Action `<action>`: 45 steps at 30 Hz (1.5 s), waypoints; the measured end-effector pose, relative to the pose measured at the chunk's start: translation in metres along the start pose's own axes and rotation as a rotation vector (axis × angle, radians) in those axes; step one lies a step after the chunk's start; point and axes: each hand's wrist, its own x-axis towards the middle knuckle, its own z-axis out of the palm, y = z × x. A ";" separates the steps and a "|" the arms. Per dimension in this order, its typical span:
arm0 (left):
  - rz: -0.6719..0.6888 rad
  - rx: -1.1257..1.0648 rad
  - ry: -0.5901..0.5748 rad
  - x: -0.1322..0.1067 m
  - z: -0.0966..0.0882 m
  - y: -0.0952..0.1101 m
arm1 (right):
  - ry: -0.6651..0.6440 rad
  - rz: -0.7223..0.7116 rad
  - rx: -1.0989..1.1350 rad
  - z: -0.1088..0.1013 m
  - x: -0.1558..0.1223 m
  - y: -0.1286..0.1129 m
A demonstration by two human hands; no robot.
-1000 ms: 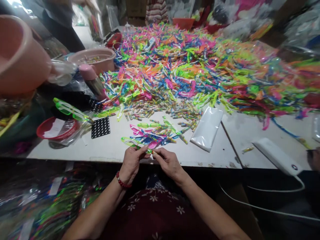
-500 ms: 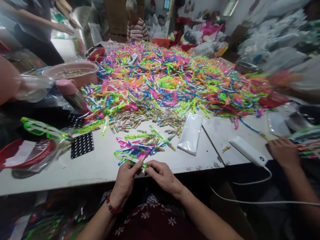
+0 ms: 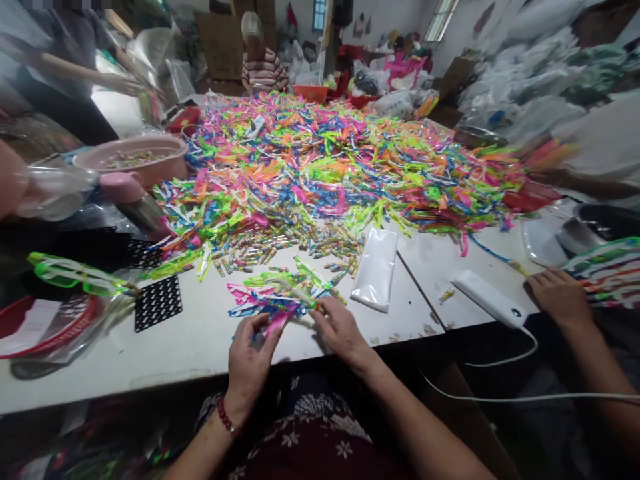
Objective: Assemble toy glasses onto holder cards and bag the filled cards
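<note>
A small heap of coloured plastic glasses frames [image 3: 265, 287], pink, blue, white and green, lies at the table's front, some with patterned tubes at their ends. At its near edge my left hand [image 3: 250, 353], with a red bead bracelet, is closed on a pink frame [image 3: 281, 320]; a bit of blue shows beside the fingers. My right hand [image 3: 345, 333] is at the heap's right side, fingertips pinched at the end of a pale green-and-white frame [image 3: 300, 291]. The fingers partly hide that end. Behind the heap lie many loose patterned tubes [image 3: 255, 243].
A huge pile of coloured frames [image 3: 310, 153] covers the table behind. A clear plastic packet [image 3: 375, 270] and a white power bank [image 3: 487, 297] with a cable lie right. A black perforated sheet [image 3: 159, 303] and red basket [image 3: 45, 340] are left. A co-worker's hand [image 3: 560, 293] rests right.
My hands have moved apart from their joint hold on a green-and-white frame. The right has moved up and right with its end; the left now holds a pink frame. The view shifted slightly.
</note>
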 end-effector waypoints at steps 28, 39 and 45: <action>0.433 0.766 -0.305 0.080 0.048 -0.024 | -0.082 0.015 -0.828 -0.046 0.119 0.100; 0.234 0.849 -0.027 0.217 0.001 -0.005 | 0.263 -0.082 -0.216 -0.015 0.033 0.033; 0.254 0.991 -0.191 0.319 -0.006 0.005 | 0.053 -0.137 0.076 0.066 -0.033 0.002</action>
